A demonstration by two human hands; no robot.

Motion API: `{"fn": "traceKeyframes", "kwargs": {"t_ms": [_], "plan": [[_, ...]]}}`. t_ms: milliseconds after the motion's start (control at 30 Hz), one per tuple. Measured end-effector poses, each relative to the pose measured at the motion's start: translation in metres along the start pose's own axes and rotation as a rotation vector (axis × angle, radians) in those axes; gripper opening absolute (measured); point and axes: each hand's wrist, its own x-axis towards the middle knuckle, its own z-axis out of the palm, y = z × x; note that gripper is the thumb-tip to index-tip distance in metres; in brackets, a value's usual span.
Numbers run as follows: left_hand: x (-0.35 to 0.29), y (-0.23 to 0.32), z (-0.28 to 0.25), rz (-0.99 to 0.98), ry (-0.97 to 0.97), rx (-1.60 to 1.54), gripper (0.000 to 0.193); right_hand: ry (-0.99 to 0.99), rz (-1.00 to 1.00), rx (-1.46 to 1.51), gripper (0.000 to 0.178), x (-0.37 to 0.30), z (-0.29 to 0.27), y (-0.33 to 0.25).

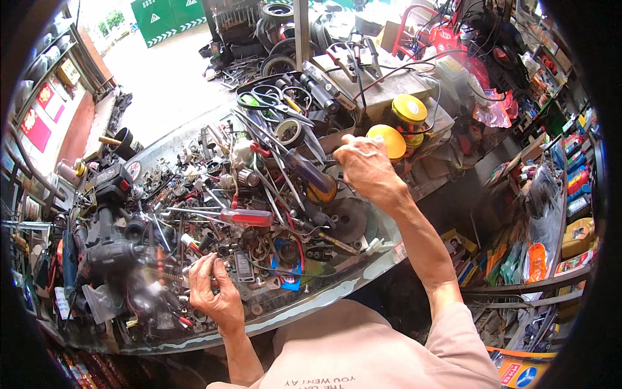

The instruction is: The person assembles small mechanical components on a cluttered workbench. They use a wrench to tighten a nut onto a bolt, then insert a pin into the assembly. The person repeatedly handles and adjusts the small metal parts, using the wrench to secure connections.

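My left hand [216,293] is over the near edge of the cluttered glass-topped table, its fingers bent together. Whatever small thing its fingertips hold, if any, I cannot make out. Close to it are a remote-like grey piece [243,266] and a blue packet [286,262]. My right hand [369,167] reaches farther out, fingers curled closed beside a jar with a yellow lid [387,141]. What lies under those fingers is hidden. Left of it is a screwdriver with a dark handle [310,172]. A red-handled screwdriver [246,217] rests on the parts between my hands.
A black cordless drill [110,240] stands at the left of the table. At the back is a tray of pliers and scissors [285,104]. A second yellow-lidded jar [409,109] stands near a grey box [389,78]. Shelves of packaged goods [573,188] line the right.
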Motion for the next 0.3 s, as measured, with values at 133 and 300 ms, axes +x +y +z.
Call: {"fn": "traceKeyframes", "kwargs": {"t_ms": [133, 300], "plan": [[-0.002, -0.006, 0.0, 0.002, 0.003, 0.019, 0.01, -0.198, 0.028, 0.172, 0.006, 0.022, -0.005, -0.007], [-0.003, -0.017, 0.006, 0.075, 0.021, -0.016, 0.01, 0.019, -0.074, 0.401, 0.023, 0.015, 0.032, 0.014]]}}
